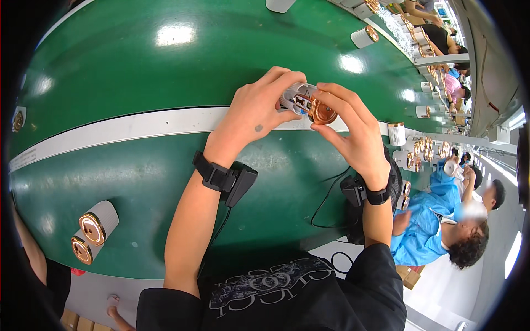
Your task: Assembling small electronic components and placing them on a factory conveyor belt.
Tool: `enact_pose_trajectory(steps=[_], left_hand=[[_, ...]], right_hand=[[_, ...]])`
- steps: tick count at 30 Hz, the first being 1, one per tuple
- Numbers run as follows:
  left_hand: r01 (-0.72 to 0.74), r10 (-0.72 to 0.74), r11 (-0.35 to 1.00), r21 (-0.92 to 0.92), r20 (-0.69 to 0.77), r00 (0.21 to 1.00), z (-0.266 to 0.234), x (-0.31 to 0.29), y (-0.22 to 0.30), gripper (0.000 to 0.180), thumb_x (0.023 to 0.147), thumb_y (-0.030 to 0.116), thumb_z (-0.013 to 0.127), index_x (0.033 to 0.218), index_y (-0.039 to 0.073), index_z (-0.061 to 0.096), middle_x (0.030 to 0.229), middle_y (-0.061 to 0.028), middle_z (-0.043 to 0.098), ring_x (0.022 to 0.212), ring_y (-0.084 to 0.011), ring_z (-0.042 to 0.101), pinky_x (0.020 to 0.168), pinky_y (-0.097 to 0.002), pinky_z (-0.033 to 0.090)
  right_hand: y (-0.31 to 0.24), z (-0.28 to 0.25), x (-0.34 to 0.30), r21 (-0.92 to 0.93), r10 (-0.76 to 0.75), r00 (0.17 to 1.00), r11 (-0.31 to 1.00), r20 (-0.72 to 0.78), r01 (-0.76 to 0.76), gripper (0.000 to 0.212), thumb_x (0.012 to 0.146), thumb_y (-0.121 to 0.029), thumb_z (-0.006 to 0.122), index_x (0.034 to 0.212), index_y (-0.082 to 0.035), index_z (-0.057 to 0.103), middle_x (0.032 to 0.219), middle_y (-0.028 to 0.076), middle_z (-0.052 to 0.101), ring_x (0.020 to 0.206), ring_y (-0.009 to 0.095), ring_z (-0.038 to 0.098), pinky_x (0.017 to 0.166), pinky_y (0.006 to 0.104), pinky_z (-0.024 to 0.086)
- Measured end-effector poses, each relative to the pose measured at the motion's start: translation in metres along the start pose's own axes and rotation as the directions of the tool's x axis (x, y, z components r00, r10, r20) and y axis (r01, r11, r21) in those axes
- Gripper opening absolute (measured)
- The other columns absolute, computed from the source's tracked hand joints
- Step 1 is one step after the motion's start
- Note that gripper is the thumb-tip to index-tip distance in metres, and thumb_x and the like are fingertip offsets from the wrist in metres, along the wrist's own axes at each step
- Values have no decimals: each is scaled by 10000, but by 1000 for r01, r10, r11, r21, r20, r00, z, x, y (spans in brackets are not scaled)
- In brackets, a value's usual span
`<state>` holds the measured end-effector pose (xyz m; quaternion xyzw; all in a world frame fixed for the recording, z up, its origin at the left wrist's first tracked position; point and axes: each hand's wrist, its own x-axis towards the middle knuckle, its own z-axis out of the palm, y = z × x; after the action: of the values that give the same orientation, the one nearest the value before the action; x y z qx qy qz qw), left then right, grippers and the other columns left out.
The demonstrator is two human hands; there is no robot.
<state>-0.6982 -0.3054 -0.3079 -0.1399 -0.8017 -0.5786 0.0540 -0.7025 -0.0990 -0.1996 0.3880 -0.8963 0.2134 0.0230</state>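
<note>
Over the white rail of the bench, my left hand (258, 107) is closed around a white cylindrical housing (300, 90), which lies tilted on its side. My right hand (353, 124) grips a round copper-coloured cap (324, 113) by its rim, between the thumb and fingers. An inner part (302, 102) with copper-coloured and white pieces shows between cap and housing, partly inside the housing's mouth. The cap stands a little apart from that mouth. A black strap with a box sits on each of my wrists.
Two white cylinders with copper-coloured ends (105, 218) lie at the left on the green bench (149, 193). Past the white rail (149, 126) runs a green surface (110, 66) carrying another cylinder (364, 36). More cylinders (406, 160) and a person in blue (422, 220) are at the right.
</note>
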Motion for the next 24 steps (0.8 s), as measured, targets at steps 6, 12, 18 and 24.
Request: enact_pose_trajectory(steps=[6, 12, 18, 24], left_hand=[[-31, 32, 999, 17, -8, 999, 3, 0, -2, 601, 766, 119, 881, 1285, 169, 581, 1267, -44, 630, 874, -298, 733, 759, -415, 603], [-46, 47, 998, 42, -19, 999, 5, 1, -5, 610, 760, 116, 883, 1283, 176, 576, 1286, -44, 622, 896, -310, 741, 762, -422, 610], [-58, 61, 994, 92, -21, 998, 7, 2, -4, 610, 761, 120, 878, 1286, 178, 574, 1297, -44, 620, 906, -329, 741, 766, -434, 614], [-66, 67, 993, 93, -9, 998, 7, 2, -5, 605, 769, 127, 869, 1295, 176, 575, 1302, -44, 623, 911, -338, 736, 772, -443, 612]], right_hand=[[-1, 4, 1, -21, -28, 1000, 999, -5, 28, 601, 757, -32, 876, 1323, -82, 679, 1392, 116, 641, 1201, 326, 658, 993, 407, 571], [-7, 6, 1, -73, -26, 1000, 997, -3, 26, 611, 743, -11, 871, 1318, -82, 678, 1388, 113, 633, 1193, 333, 652, 978, 410, 571], [-10, 7, 0, -118, -57, 998, 991, 2, 57, 618, 739, 5, 861, 1322, -81, 674, 1385, 115, 631, 1192, 337, 649, 975, 418, 570], [-8, 9, 2, -113, -51, 999, 992, 9, 51, 615, 745, 12, 854, 1325, -79, 671, 1380, 123, 631, 1189, 346, 648, 979, 424, 568]])
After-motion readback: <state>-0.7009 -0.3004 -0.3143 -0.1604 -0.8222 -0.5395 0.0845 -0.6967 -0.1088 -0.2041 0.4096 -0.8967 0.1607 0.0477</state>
